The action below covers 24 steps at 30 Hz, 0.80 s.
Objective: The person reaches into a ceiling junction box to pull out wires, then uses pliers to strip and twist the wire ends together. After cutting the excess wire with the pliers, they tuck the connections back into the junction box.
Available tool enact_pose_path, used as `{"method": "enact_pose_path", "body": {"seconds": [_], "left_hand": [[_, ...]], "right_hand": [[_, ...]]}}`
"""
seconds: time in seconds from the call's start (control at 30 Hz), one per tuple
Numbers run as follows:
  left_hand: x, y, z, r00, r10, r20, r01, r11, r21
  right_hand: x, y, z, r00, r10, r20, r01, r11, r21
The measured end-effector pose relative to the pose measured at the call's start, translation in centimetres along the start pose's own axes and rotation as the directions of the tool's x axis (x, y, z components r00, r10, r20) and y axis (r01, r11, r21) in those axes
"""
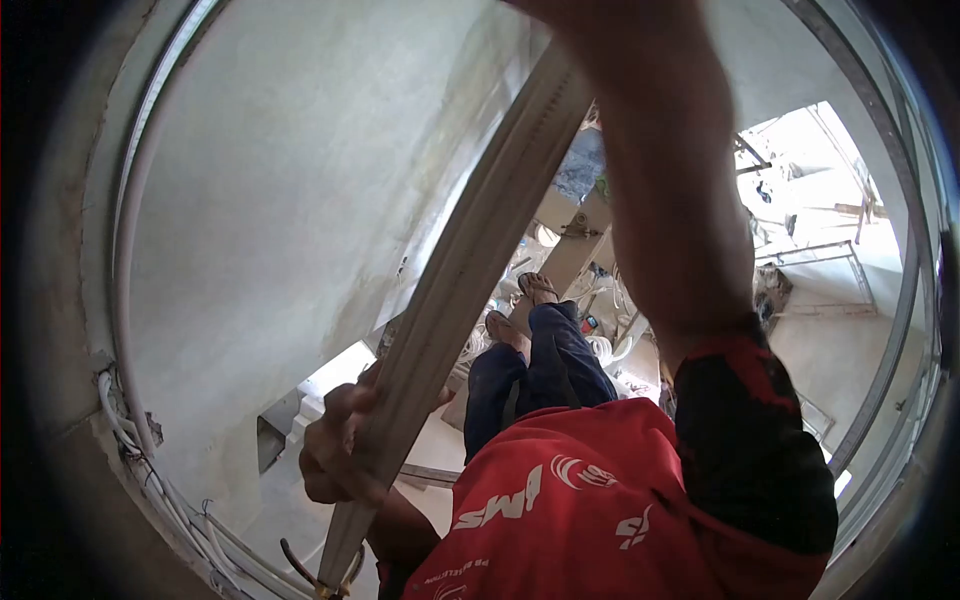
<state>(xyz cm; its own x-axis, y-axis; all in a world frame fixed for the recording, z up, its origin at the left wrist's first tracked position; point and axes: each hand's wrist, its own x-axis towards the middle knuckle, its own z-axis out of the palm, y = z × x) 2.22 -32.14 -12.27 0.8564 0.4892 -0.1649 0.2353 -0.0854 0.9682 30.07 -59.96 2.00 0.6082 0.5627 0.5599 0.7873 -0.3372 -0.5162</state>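
A long grey metal channel (465, 260) runs diagonally from the top middle down to the lower left. My left hand (345, 445) is closed round its lower part, with fingers on both sides. Below that hand, the handles of a tool (352, 570) show beside the channel's lower end. My right forearm (670, 190) reaches up past the channel's upper end; the right hand lies beyond the top edge of the view.
Pipes and cables (160, 480) run along the wall at the left. A curved metal profile (905, 240) passes on the right. Far below, around my feet, lie boards (570, 245), coiled white tubing (600, 348) and debris. A bright opening is at the upper right.
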Motion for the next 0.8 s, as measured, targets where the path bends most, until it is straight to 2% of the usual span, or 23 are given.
{"method": "enact_pose_path", "body": {"seconds": [0.03, 0.07, 0.13, 0.17, 0.2, 0.23, 0.27, 0.3, 0.33, 0.37, 0.4, 0.43, 0.47, 0.53, 0.57, 0.63, 0.67, 0.7, 0.73, 0.77, 0.8], "left_hand": [[0.1, 0.4, -0.2, 0.999, -0.017, -0.032, 0.022, 0.987, 0.157], [0.2, 0.9, -0.3, 0.997, -0.035, -0.067, 0.054, 0.950, 0.308], [0.1, 2.0, -0.8, 0.984, -0.077, -0.163, 0.156, 0.813, 0.560], [0.3, 2.7, -1.1, 0.970, -0.091, -0.227, 0.222, 0.719, 0.659], [0.6, 3.3, -1.6, 0.947, -0.093, -0.308, 0.298, 0.615, 0.730], [1.0, 3.7, -1.7, 0.917, -0.088, -0.389, 0.379, 0.497, 0.781], [1.4, 4.3, -2.4, 0.881, -0.067, -0.469, 0.454, 0.402, 0.795], [1.7, 3.8, -2.5, 0.871, 0.056, -0.489, 0.428, 0.405, 0.808], [2.0, 3.1, -2.9, 0.846, 0.232, -0.480, 0.354, 0.429, 0.831], [2.3, 2.7, -3.3, 0.797, 0.410, -0.443, 0.268, 0.418, 0.868], [2.8, 2.3, -3.2, 0.730, 0.558, -0.395, 0.198, 0.381, 0.903], [3.5, 1.5, -3.5, 0.656, 0.673, -0.343, 0.140, 0.339, 0.930], [4.1, 0.9, -3.5, 0.586, 0.757, -0.290, 0.106, 0.283, 0.953], [5.2, 0.3, -4.0, 0.458, 0.871, -0.179, 0.076, 0.163, 0.984], [5.7, 0.0, -4.2, 0.394, 0.909, -0.134, 0.077, 0.113, 0.991], [6.9, -0.4, -4.6, 0.302, 0.952, -0.039, 0.090, 0.012, 0.996], [7.4, -0.1, -5.0, 0.264, 0.965, 0.000, 0.107, -0.030, 0.994], [7.9, 0.1, -5.3, 0.224, 0.974, 0.038, 0.126, -0.067, 0.990], [7.9, 0.8, -6.0, 0.186, 0.980, 0.071, 0.153, -0.100, 0.983], [7.7, 1.4, -6.7, 0.143, 0.984, 0.102, 0.187, -0.128, 0.974], [7.4, 2.2, -7.5, 0.105, 0.986, 0.132, 0.226, -0.153, 0.962]], "right_hand": [[-5.5, 3.1, 3.1, 0.961, -0.065, -0.270, 0.090, 0.992, 0.084], [-9.6, 4.9, 3.9, 0.844, -0.102, -0.526, 0.200, 0.971, 0.133], [-11.9, 2.6, -4.6, 0.693, -0.164, -0.702, 0.400, 0.898, 0.185], [-15.5, 1.9, -1.3, 0.335, 0.139, -0.932, 0.272, 0.933, 0.237], [-18.3, 3.0, 2.0, 0.132, 0.170, -0.977, -0.335, 0.935, 0.117], [-25.0, 7.4, 4.0, 0.501, -0.014, -0.865, -0.592, 0.723, -0.355], [-28.3, 10.6, 7.6, 0.410, 0.138, -0.902, -0.457, 0.886, -0.072], [-31.1, 12.1, 11.8, 0.096, 0.668, -0.738, -0.551, 0.653, 0.519], [-36.3, 15.9, 16.4, 0.003, 0.861, -0.509, -0.706, 0.362, 0.608], [-41.6, 20.0, 21.4, 0.027, 0.953, -0.301, -0.732, 0.224, 0.643], [-47.5, 24.2, 26.9, -0.018, 0.994, -0.110, -0.823, 0.047, 0.567], [-52.6, 26.5, 32.5, -0.150, 0.988, 0.048, -0.670, -0.137, 0.730], [-57.6, 29.5, 37.4, -0.230, 0.948, 0.221, -0.466, -0.306, 0.830], [-66.0, 34.9, 45.8, -0.402, 0.873, 0.276, -0.434, -0.447, 0.782], [-69.4, 38.2, 49.2, -0.393, 0.876, 0.280, -0.423, -0.443, 0.790], [-76.3, 43.3, 56.3, -0.600, 0.725, 0.338, -0.402, -0.639, 0.656], [-81.7, 46.3, 59.3, -0.589, 0.764, 0.263, -0.518, -0.606, 0.603], [-83.9, 49.0, 63.1, -0.544, 0.815, 0.197, -0.631, -0.553, 0.545], [-78.9, 45.7, 59.8, -0.565, 0.810, 0.158, -0.344, -0.405, 0.847], [-79.4, 47.2, 59.0, -0.500, 0.806, 0.317, -0.260, -0.489, 0.832], [-80.0, 49.1, 59.8, -0.414, 0.836, 0.360, -0.241, -0.482, 0.842]]}}
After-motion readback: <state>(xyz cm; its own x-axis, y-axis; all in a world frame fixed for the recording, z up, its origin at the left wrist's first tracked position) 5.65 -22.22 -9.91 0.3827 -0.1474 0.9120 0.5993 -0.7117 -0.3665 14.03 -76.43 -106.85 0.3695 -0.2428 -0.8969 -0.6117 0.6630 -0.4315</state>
